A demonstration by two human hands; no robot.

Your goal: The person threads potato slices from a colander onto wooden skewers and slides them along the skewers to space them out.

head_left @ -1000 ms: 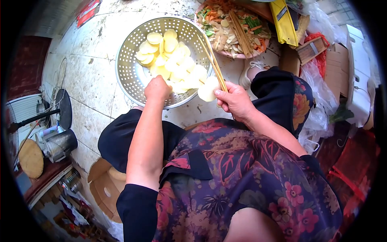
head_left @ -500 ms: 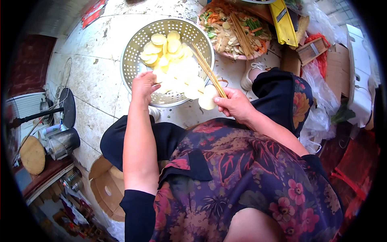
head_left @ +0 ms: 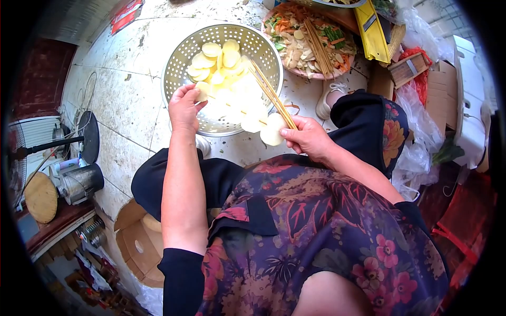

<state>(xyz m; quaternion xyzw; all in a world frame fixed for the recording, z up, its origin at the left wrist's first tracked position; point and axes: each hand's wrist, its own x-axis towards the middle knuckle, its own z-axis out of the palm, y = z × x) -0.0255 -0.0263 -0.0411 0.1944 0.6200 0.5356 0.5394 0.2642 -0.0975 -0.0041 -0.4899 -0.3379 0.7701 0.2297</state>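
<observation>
My left hand [head_left: 184, 108] pinches a pale potato slice [head_left: 201, 91] over the left side of a perforated metal colander [head_left: 176, 66]. Closed around a bundle of thin bamboo skewers [head_left: 272, 96], my right hand [head_left: 307, 136] is at the colander's lower right. One skewer slants between the two hands with several slices threaded on it; a round potato slice [head_left: 271, 129] sits against my right fingertips. More loose potato slices [head_left: 230, 55] lie in the colander. Glare washes out the middle of the pile, so single slices there are hard to tell apart.
A pink-rimmed basin of cut vegetables [head_left: 295, 50] with skewers on top stands beyond the colander. A yellow slicer [head_left: 370, 31] and a wooden grater [head_left: 408, 67] are at the upper right. A cardboard box [head_left: 138, 245] sits at lower left, below a round wooden board [head_left: 41, 200].
My left hand has moved slightly up, and the slice in its fingers now shows clearly. The skewer between the hands is more visible. My right hand stays nearly still.
</observation>
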